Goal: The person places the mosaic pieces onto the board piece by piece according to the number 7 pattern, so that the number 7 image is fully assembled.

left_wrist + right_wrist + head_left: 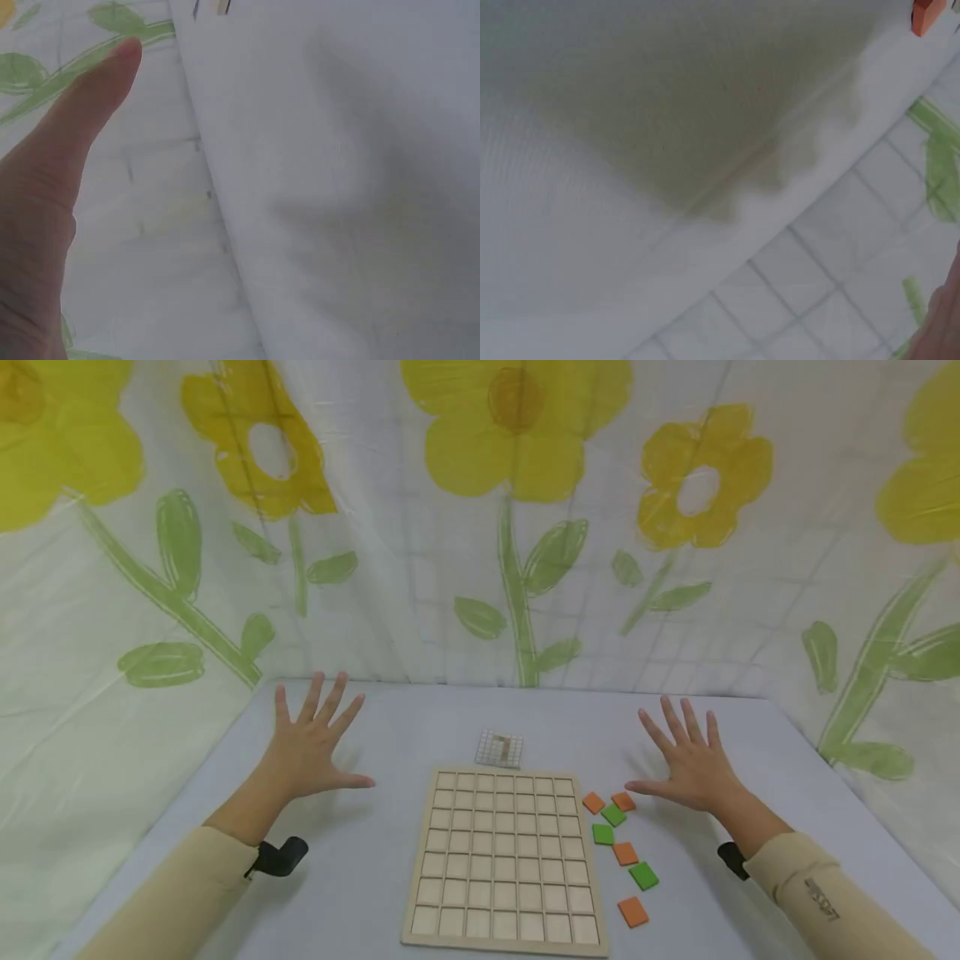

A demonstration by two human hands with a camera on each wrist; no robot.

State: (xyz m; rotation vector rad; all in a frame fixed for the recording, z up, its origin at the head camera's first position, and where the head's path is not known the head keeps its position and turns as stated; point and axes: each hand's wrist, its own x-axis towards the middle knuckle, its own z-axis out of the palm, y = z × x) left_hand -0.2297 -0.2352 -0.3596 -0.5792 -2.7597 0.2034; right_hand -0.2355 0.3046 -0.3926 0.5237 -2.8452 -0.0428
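My left hand (306,753) is held above the table on the left, fingers straight and spread, touching nothing. On the other side my right hand (692,770) hovers the same way, thumb pointing inward. Between them lies a wooden grid board (505,847) with rows of square recesses, all bare. Right of it lie several loose square tiles, some orange (633,912), some green (643,875); the right hand is nearest to them. Behind the board sits a small gridded card (499,748) with a tan pattern. The left wrist view shows the thumb (90,105) over the tabletop.
A white-covered table (345,893) carries everything. Its far edge meets a pale curtain (420,635) printed with yellow flowers and green stems. Dark wrist-camera mounts (282,857) stick out at both cuffs. An orange tile (927,15) shows at the corner of the right wrist view.
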